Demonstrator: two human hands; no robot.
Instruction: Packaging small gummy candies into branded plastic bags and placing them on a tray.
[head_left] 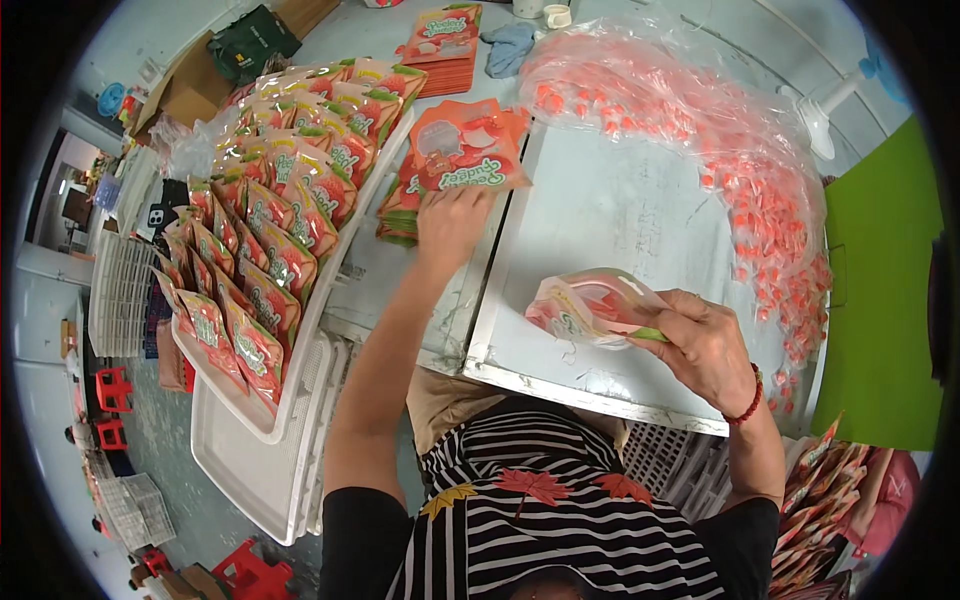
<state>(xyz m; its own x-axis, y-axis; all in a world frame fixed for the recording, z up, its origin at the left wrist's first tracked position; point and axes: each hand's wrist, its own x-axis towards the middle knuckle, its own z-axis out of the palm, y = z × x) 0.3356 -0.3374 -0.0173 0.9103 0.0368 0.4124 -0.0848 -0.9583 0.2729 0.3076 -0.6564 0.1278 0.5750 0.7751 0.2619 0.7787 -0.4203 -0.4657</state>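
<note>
My right hand (705, 345) grips the edge of a pink candy pouch (590, 308) whose mouth gapes open above the white tray's near part. Inside that pouch I cannot make out any contents. Farther left, my left hand (452, 225) is closed on the near edge of a flat red-pink pouch (465, 145), its fingertips partly hidden. This pouch lies over a pile of flat pouches (398, 222). Beyond the right hand, many small wrapped pink candies (760, 240) line the tray's far and right sides, partly under clear plastic film (640, 70).
A long white tray (330, 250) of filled pouches (255, 330) stands at the left, above another white tray (235, 440). Another stack of flat pouches (440, 50) and a blue cloth (508, 48) lie at the back. A green panel (885, 290) borders the right side.
</note>
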